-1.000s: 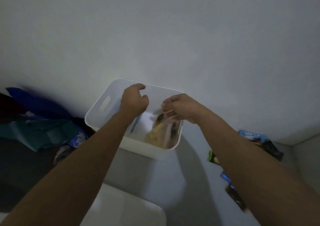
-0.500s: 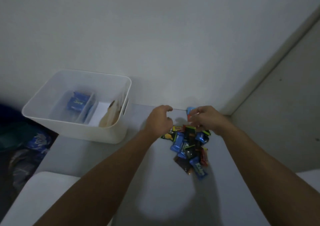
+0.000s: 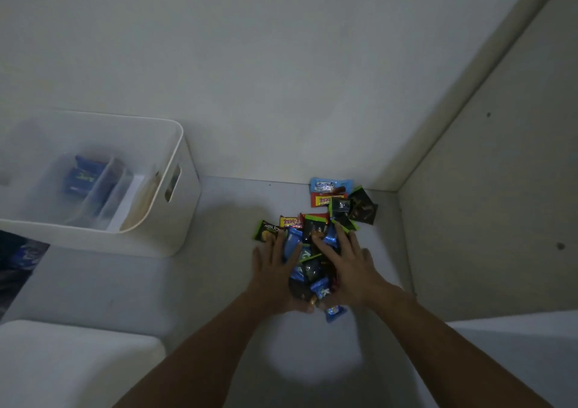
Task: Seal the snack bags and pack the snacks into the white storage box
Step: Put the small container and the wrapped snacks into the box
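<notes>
Bright foil wrappers: both hands gather the snack pile [image 3: 316, 245] beside the wall.
Left hand [image 3: 275, 270] and right hand [image 3: 350, 270] lie flat-fingered either side, nothing gripped yet. Better to cup from below before lifting, I'd judge. The pile runs away from the person; the white box [image 3: 175, 220] sits left.

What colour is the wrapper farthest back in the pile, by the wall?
Light blue wrapper with white lettering, seen in the head view.

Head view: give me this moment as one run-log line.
left hand: open, on snack pile | right hand: open, on pile | white storage box: left of pile, partly filled | step: gathering snacks
</notes>
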